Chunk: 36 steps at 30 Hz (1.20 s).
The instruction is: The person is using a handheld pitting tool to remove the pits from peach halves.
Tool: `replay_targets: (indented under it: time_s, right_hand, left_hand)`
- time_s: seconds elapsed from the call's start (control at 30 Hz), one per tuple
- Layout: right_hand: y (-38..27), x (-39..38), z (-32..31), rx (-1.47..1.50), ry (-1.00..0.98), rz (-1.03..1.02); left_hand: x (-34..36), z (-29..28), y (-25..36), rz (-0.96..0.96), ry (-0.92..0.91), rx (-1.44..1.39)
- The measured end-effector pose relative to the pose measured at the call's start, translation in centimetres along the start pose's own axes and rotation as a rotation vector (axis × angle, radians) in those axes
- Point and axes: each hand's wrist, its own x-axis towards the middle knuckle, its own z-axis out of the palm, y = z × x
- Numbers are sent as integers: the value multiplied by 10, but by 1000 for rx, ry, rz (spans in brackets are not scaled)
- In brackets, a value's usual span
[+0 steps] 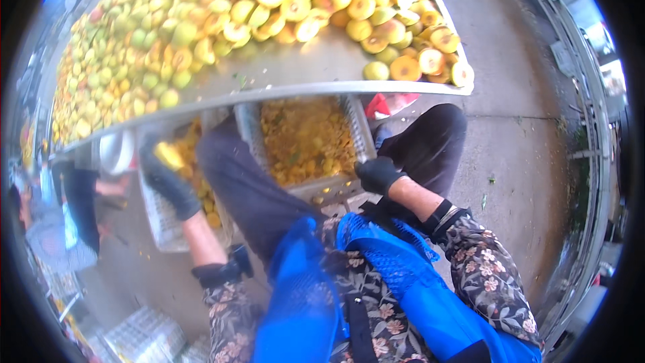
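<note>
My left hand (164, 173), in a dark glove, is over the white crate (161, 232) at the left, beside my knee. A yellow piece of peach (169, 156) shows against its fingers; both are smeared by motion. My right hand (377, 175), also gloved, is closed near the right rim of a middle crate (359, 128), by my other knee. Something small and pale shows at its fingertips, too small to name. Halved peaches (406, 67), yellow with reddish hollows, lie heaped on the metal table (269, 74) ahead of me.
Small yellow fruit pieces (306, 134) fill the middle crate under the table edge. A white bucket (117, 152) stands at the left, near another person (64, 228). A red and white bag (390, 104) lies under the table's right corner. Stacked pale crates (144, 336) stand at lower left.
</note>
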Motion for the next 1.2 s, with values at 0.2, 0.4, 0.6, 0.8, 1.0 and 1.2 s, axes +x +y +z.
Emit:
replay_targets:
  time_s: [0.2, 0.4, 0.6, 0.8, 1.0, 1.2]
  right_hand:
    - [1, -24, 20, 111, 88, 35]
    - [4, -23, 12, 325, 197, 171]
    - [5, -18, 22, 411, 243, 169]
    - [5, -19, 3, 456, 200, 227]
    - [7, -20, -24, 688, 484, 171]
    - [-29, -3, -170, 1684, 587, 306]
  left_hand:
    - [42, 43, 140, -263, -205, -583]
    - [69, 183, 232, 280, -380, -684]
    - [90, 306, 280, 539, -426, -514]
    - [61, 290, 231, 627, -713, -486]
    - [63, 196, 189, 313, -924, -653]
    - [63, 104, 188, 311, -1046, -1073]
